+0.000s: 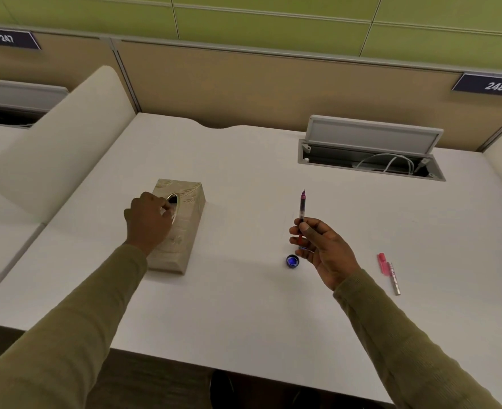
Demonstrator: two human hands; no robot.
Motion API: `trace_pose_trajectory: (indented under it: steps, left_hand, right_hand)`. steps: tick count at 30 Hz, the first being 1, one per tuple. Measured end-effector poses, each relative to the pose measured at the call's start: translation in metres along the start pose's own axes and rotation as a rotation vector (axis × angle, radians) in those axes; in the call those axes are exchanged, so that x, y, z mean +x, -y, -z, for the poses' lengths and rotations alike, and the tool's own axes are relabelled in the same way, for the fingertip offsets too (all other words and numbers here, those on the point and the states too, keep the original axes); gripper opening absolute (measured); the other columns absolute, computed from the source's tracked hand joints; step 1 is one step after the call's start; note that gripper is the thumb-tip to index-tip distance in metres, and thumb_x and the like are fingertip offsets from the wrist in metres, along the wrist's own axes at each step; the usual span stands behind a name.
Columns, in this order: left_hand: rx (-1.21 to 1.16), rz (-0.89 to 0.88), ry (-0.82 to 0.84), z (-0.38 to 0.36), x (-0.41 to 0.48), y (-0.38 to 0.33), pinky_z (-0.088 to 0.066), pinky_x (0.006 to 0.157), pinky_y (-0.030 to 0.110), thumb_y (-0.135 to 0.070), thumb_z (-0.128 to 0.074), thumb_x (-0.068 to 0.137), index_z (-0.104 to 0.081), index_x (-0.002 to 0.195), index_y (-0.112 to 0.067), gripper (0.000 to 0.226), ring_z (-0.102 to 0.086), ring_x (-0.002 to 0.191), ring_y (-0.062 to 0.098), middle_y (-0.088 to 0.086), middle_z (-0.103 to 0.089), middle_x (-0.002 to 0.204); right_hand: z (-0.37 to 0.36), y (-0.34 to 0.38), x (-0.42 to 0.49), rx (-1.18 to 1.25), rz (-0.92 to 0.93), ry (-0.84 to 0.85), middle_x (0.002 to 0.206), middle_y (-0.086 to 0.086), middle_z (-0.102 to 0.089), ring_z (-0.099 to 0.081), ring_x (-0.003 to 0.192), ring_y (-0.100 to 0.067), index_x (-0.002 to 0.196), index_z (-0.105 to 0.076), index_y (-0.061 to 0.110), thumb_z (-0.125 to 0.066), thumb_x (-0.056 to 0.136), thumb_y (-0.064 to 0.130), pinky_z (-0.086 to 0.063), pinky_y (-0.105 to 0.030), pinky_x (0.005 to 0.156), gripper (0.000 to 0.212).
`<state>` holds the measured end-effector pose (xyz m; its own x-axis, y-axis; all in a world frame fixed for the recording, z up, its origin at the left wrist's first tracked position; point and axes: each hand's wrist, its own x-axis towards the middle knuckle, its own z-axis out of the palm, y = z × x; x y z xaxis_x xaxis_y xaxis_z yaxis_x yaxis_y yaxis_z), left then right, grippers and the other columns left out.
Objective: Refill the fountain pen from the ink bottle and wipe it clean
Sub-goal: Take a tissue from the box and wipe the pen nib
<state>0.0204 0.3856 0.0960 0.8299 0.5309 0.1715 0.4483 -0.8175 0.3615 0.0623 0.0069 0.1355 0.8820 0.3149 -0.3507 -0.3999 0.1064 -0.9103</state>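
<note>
1. The white desk bears everything; its far edge meets a tan partition carrying number plates 247 and 248.
2. An open cable hatch with white cords inside sits well beyond the tissue box and off to its right.
3. The tissue box, beige and patterned, is the landmark: it lies on the left half of the desk, its oval slot facing up.
4. The left hand rests on top of the tissue box, fingers curled at the slot; whether they pinch a tissue cannot be told.
5. The right hand, well to the right of the tissue box, grips the fountain pen upright, nib up, above the desk.
6. The pen's pink cap and barrel lie flat, farthest right of the tissue box.
7. A small blue-lined bottle cap stands right of the tissue box, just beside the right hand.
</note>
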Motion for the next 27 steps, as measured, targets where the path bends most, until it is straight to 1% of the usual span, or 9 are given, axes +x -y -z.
trace_pose_trajectory:
  steps: [3,6,8,11,14,15,17,21,27]
  left_hand:
    - [0.14,-0.079,0.064,-0.007,0.005,0.014,-0.037,0.083,0.044,-0.015,-0.069,0.082,-0.077,0.09,-0.018,0.011,-0.055,0.103,0.037,0.011,-0.061,0.109]
    - [0.224,-0.167,0.103,-0.013,0.012,0.023,-0.038,0.088,0.05,-0.013,-0.074,0.078,-0.078,0.091,-0.018,0.015,-0.053,0.11,0.04,0.013,-0.059,0.12]
    - [0.271,-0.259,0.104,-0.016,0.016,0.026,-0.036,0.094,0.056,-0.01,-0.075,0.075,-0.079,0.092,-0.017,0.019,-0.049,0.12,0.044,0.018,-0.056,0.131]
    - [0.377,-0.362,0.142,-0.018,0.028,0.031,-0.024,0.108,0.063,-0.013,-0.073,0.077,-0.077,0.097,-0.021,0.023,-0.034,0.139,0.047,0.018,-0.042,0.151]
    - [0.48,-0.399,0.236,-0.018,0.038,0.032,-0.009,0.117,0.063,-0.023,-0.069,0.084,-0.074,0.11,-0.028,0.028,-0.012,0.151,0.041,0.012,-0.02,0.165]
    - [0.495,-0.404,0.254,-0.019,0.041,0.031,-0.006,0.118,0.063,-0.023,-0.067,0.085,-0.073,0.113,-0.028,0.029,-0.007,0.152,0.04,0.01,-0.015,0.166]
    - [0.499,-0.412,0.269,-0.021,0.042,0.031,-0.003,0.119,0.063,-0.022,-0.064,0.087,-0.071,0.114,-0.026,0.028,-0.002,0.153,0.038,0.009,-0.013,0.167]
    - [0.471,-0.43,0.267,-0.025,0.045,0.035,-0.003,0.118,0.064,-0.019,-0.063,0.087,-0.072,0.112,-0.022,0.026,-0.002,0.153,0.039,0.011,-0.014,0.167]
    - [0.483,-0.454,0.303,-0.028,0.051,0.03,0.0,0.12,0.063,-0.019,-0.062,0.088,-0.073,0.106,-0.022,0.021,0.001,0.153,0.037,0.011,-0.006,0.168]
  right_hand:
    - [-0.003,-0.002,-0.001,0.007,-0.003,-0.009,0.098,-0.001,-0.076,-0.068,0.095,-0.02,0.111,-0.07,0.018,-0.058,0.1,0.021,-0.052,-0.037,0.08,0.017]
    - [-0.006,-0.004,-0.002,0.004,-0.006,-0.017,0.098,-0.001,-0.076,-0.068,0.095,-0.02,0.111,-0.07,0.017,-0.058,0.1,0.021,-0.052,-0.037,0.08,0.017]
    - [-0.008,-0.004,-0.003,0.003,-0.009,-0.023,0.098,0.0,-0.076,-0.068,0.095,-0.019,0.111,-0.07,0.018,-0.059,0.099,0.021,-0.051,-0.037,0.08,0.017]
    - [-0.011,-0.006,-0.004,0.004,-0.011,-0.03,0.097,0.0,-0.076,-0.069,0.094,-0.018,0.11,-0.07,0.018,-0.059,0.099,0.022,-0.051,-0.036,0.08,0.016]
    - [-0.014,-0.007,-0.004,-0.001,-0.012,-0.036,0.097,0.0,-0.076,-0.069,0.093,-0.018,0.11,-0.07,0.018,-0.059,0.099,0.022,-0.051,-0.035,0.079,0.016]
    - [-0.015,-0.008,-0.004,-0.001,-0.011,-0.036,0.098,0.0,-0.076,-0.069,0.092,-0.017,0.11,-0.07,0.018,-0.059,0.099,0.022,-0.051,-0.035,0.079,0.016]
    - [-0.017,-0.008,-0.004,0.001,-0.011,-0.04,0.097,0.0,-0.076,-0.069,0.091,-0.017,0.11,-0.07,0.018,-0.059,0.099,0.022,-0.051,-0.036,0.079,0.016]
    - [-0.021,-0.009,-0.003,0.004,-0.009,-0.047,0.097,0.0,-0.075,-0.069,0.091,-0.018,0.109,-0.07,0.018,-0.059,0.099,0.022,-0.051,-0.035,0.078,0.016]
    - [-0.026,-0.01,-0.002,0.014,-0.01,-0.056,0.096,0.0,-0.075,-0.069,0.089,-0.017,0.109,-0.07,0.018,-0.059,0.099,0.022,-0.051,-0.034,0.077,0.016]
